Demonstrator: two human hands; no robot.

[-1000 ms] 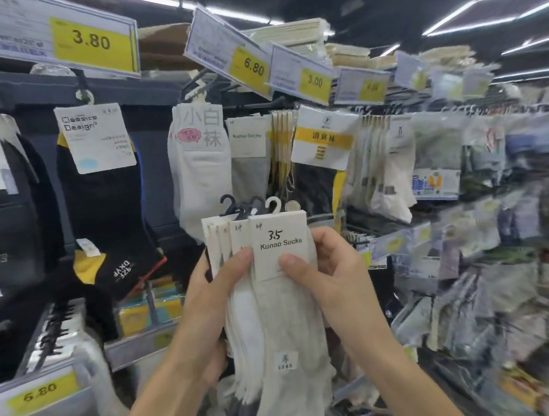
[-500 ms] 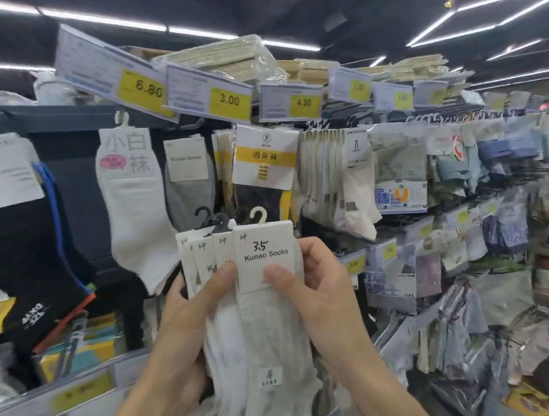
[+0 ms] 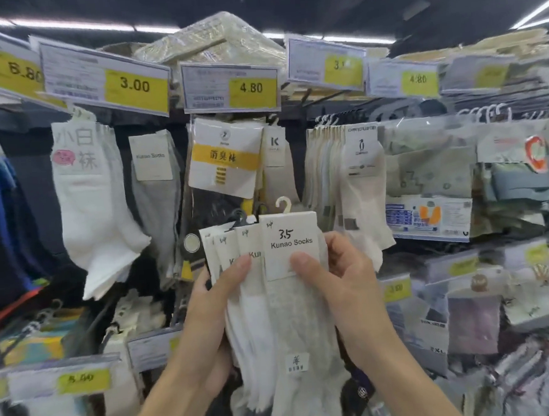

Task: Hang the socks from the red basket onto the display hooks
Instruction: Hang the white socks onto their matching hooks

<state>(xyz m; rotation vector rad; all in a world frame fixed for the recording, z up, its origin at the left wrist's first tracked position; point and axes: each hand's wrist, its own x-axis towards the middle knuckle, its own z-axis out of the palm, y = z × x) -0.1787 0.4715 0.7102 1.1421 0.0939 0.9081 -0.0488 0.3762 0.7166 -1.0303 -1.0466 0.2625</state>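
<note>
I hold a fanned bundle of several pale sock pairs (image 3: 283, 308) in front of the sock display. Each pair has a white "Kunao Socks" card and a small hanger hook (image 3: 282, 204) on top. My left hand (image 3: 215, 312) grips the back pairs from the left, thumb across their cards. My right hand (image 3: 340, 287) pinches the front pair, thumb on its card. A matching grey Kunao pair (image 3: 156, 190) hangs on a display hook under the 3.00 price tag (image 3: 134, 86). The red basket is out of view.
White ankle socks (image 3: 91, 207) hang at the left and a yellow-banded pack (image 3: 224, 159) hangs straight behind the bundle. Rows of cream socks (image 3: 345, 177) and bagged goods (image 3: 433, 170) fill the right. Price rails run above and below.
My view has swung to the right along the display. The bundle stays between both hands with the same grip, now under the 4.80 tag.
</note>
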